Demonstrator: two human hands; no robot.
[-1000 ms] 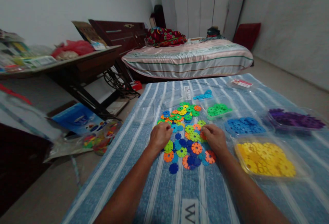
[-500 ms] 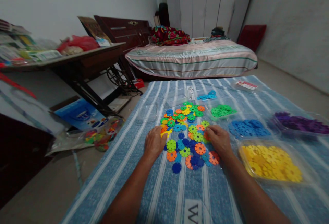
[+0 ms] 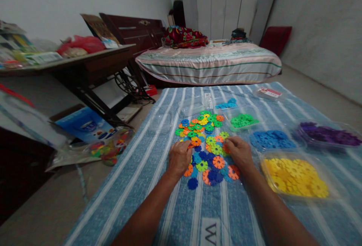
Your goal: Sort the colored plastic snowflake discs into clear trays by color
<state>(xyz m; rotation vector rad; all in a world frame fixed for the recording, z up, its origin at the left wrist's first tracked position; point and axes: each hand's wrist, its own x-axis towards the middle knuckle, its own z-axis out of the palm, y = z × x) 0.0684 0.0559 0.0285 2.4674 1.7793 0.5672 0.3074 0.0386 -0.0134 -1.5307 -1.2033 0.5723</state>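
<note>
A loose pile of notched plastic snowflake discs (image 3: 210,159) in orange, green, yellow and blue lies on the striped cloth. My left hand (image 3: 179,158) is at the pile's left side, its thumb and fingers closed on an orange snowflake disc (image 3: 195,141). At the right edge, my right hand (image 3: 240,152) has its fingertips pinched at another orange snowflake disc (image 3: 226,148), partly hidden by the fingers. Close to the right forearm is a clear tub of yellow discs (image 3: 296,178). Near my side of the pile lies a dark blue disc (image 3: 192,183).
Clear tubs of blue discs (image 3: 271,139), green discs (image 3: 243,120) and purple discs (image 3: 329,133) stand to the right. Light blue discs (image 3: 226,104) sit in a tub at the back. A transparent container (image 3: 160,123) is left of the pile. Beyond is a bed (image 3: 209,65).
My left hand has moved right over the pile, and an orange disc now shows at its fingertips where yellow pieces showed before. My right hand stays nearly in place. The view has shifted slightly.
</note>
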